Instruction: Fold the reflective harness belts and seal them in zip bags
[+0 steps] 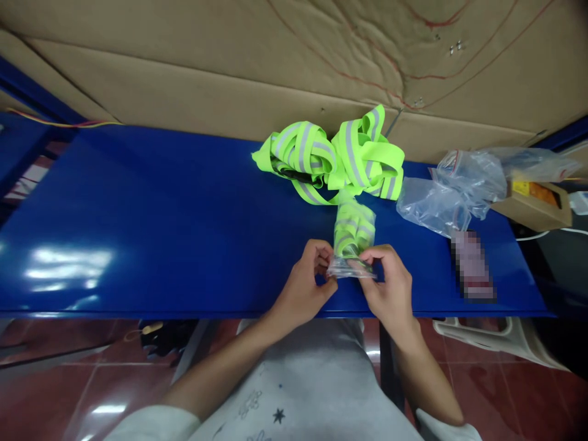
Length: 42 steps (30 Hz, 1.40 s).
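Observation:
A clear plastic zip bag [354,236] lies on the blue table, its mouth facing me. Inside it is a folded neon-yellow reflective strap [353,223] with grey stripes. My left hand [309,278] pinches the left corner of the bag's mouth between thumb and fingers. On the other side, my right hand [388,278] grips the right part of the same edge, thumb and fingertips closed on the plastic. Just beyond the bag rests a heap of loose neon-yellow reflective straps [353,156], with a black piece [294,174] showing among them.
Empty clear plastic bags [452,187] are piled at the right, beside an open cardboard box [535,202]. A blurred-out phone-like object [473,266] lies near the right end of the blue table [160,226]. Behind rises a brown-paper-covered panel [206,86].

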### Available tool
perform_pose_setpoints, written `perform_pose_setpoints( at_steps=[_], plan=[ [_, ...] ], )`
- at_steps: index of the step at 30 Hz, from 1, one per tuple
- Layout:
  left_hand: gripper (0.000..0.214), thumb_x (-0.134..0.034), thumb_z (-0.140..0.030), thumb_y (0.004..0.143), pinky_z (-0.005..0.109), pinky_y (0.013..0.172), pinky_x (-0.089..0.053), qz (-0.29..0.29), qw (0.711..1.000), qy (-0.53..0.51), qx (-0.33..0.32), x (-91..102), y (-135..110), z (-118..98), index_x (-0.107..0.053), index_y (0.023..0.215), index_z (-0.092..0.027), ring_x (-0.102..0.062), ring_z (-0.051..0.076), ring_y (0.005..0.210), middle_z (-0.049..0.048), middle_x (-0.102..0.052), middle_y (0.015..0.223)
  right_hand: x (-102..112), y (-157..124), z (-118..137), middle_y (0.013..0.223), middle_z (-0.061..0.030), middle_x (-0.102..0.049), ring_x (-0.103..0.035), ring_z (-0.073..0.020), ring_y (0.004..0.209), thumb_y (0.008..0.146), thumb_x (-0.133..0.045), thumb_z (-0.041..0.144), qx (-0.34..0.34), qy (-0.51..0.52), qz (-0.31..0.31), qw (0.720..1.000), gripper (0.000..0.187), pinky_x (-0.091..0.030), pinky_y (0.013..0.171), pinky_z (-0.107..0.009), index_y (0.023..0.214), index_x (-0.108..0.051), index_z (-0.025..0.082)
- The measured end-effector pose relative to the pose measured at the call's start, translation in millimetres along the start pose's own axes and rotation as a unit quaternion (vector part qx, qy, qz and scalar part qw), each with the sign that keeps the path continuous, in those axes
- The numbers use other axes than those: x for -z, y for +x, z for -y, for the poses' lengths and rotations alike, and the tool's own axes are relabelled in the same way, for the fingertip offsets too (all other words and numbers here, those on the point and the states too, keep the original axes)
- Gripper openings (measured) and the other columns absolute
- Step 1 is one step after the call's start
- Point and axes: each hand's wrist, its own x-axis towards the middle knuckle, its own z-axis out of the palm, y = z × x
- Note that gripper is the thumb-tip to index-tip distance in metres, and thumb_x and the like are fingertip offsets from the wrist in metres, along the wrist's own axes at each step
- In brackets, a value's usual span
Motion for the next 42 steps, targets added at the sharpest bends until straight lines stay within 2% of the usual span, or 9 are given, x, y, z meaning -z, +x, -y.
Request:
perform_pose_setpoints(
  at_steps=[4, 7, 12, 15, 18, 23, 30, 35, 42],
  plan=[
    [0.034, -0.069, -0.009, 0.081, 0.022, 0.078, -0.051, 0.011, 0.995, -0.101, 0.010, 7.8, -15, -23, -0.046, 0.102, -0.024, -0.061, 0.011, 0.087, -0.0022, -0.056, 0.096, -3, -2, 2, 0.087, -0.0019, -0.058, -0.053, -0.0182, 0.080, 0.095, -0.057, 0.010, 0.058, -0.045, 0.043, 0.996, 0.013, -0.042, 0.074, -0.032, 0.094, -0.053, 0.022],
    [0.036, -0.077, -0.022, 0.088, 0.027, 0.085, -0.055, 0.051, 0.997, 0.020, -0.053, 26.9, -41, -56, -0.055, 0.114, -0.031, -0.064, 0.015, 0.095, 0.0000, -0.061, 0.104, 12, 6, 12, 0.081, 0.0017, -0.056, -0.052, -0.0134, 0.072, 0.091, -0.063, 0.014, -0.009, 0.114, 0.116, 0.987, 0.016, -0.041, 0.065, -0.026, 0.089, -0.050, 0.022],
    [0.099, -0.099, -0.045, 0.060, 0.043, 0.119, -0.044, 0.011, 0.928, 0.244, -0.281, 64.0, -35, -105, -0.053, 0.148, -0.044, -0.050, 0.031, 0.137, 0.0028, -0.053, 0.145, 26, 47, 19, 0.077, 0.0032, -0.059, -0.054, -0.0101, 0.064, 0.081, -0.085, 0.038, -0.103, 0.377, 0.349, 0.852, 0.034, -0.044, 0.055, -0.020, 0.088, -0.056, 0.021],
    [0.072, -0.092, -0.044, 0.071, 0.039, 0.097, -0.057, 0.139, 0.970, 0.182, -0.078, 75.2, 13, -99, -0.065, 0.137, -0.032, -0.067, 0.029, 0.117, 0.0069, -0.068, 0.132, 4, 77, 5, 0.088, -0.0012, -0.068, -0.063, -0.0133, 0.078, 0.081, -0.085, 0.047, -0.114, 0.412, 0.401, 0.810, 0.037, -0.053, 0.069, -0.024, 0.095, -0.065, 0.019],
    [0.035, -0.080, -0.045, 0.084, 0.032, 0.079, -0.057, 0.122, 0.988, 0.085, 0.042, 83.7, 57, -69, -0.076, 0.106, -0.018, -0.073, 0.023, 0.091, 0.0098, -0.076, 0.107, -20, 98, -14, 0.093, -0.0043, -0.071, -0.066, -0.0134, 0.080, 0.090, -0.072, 0.060, -0.172, 0.413, 0.377, 0.811, 0.044, -0.055, 0.071, -0.025, 0.100, -0.070, 0.017],
    [0.031, -0.083, -0.039, 0.082, 0.028, 0.075, -0.057, 0.020, 0.996, -0.013, 0.086, 94.7, 69, -29, -0.072, 0.103, -0.018, -0.073, 0.020, 0.087, 0.0074, -0.078, 0.098, -28, 98, -31, 0.089, -0.0038, -0.070, -0.065, -0.0122, 0.071, 0.089, -0.074, 0.057, -0.229, 0.391, 0.361, 0.816, 0.045, -0.056, 0.061, -0.023, 0.110, -0.071, 0.017],
    [0.045, -0.082, -0.032, 0.085, 0.029, 0.080, -0.061, 0.046, 0.984, -0.093, 0.144, 105.9, 65, -38, -0.065, 0.125, -0.022, -0.078, 0.024, 0.095, 0.0099, -0.079, 0.108, -10, 92, -29, 0.098, -0.0036, -0.072, -0.067, -0.0134, 0.084, 0.089, -0.078, 0.043, -0.172, 0.283, 0.302, 0.894, 0.036, -0.058, 0.075, -0.025, 0.116, -0.071, 0.021],
    [0.065, -0.081, -0.035, 0.087, 0.040, 0.091, -0.062, 0.099, 0.977, -0.127, 0.143, 110.8, 65, -47, -0.054, 0.146, -0.027, -0.076, 0.032, 0.109, 0.0131, -0.077, 0.118, 3, 91, -24, 0.103, -0.0046, -0.075, -0.071, -0.0163, 0.091, 0.091, -0.077, 0.041, -0.131, 0.273, 0.394, 0.868, 0.041, -0.059, 0.078, -0.027, 0.126, -0.069, 0.022],
    [0.084, -0.087, -0.032, 0.081, 0.045, 0.099, -0.060, 0.138, 0.977, -0.105, 0.127, 125.0, 70, -57, -0.048, 0.155, -0.027, -0.072, 0.035, 0.118, 0.0145, -0.077, 0.117, 23, 101, -22, 0.083, -0.0030, -0.074, -0.065, -0.0118, 0.065, 0.093, -0.074, 0.046, -0.163, 0.256, 0.332, 0.893, 0.034, -0.054, 0.059, -0.024, 0.114, -0.077, 0.020]
  ],
)
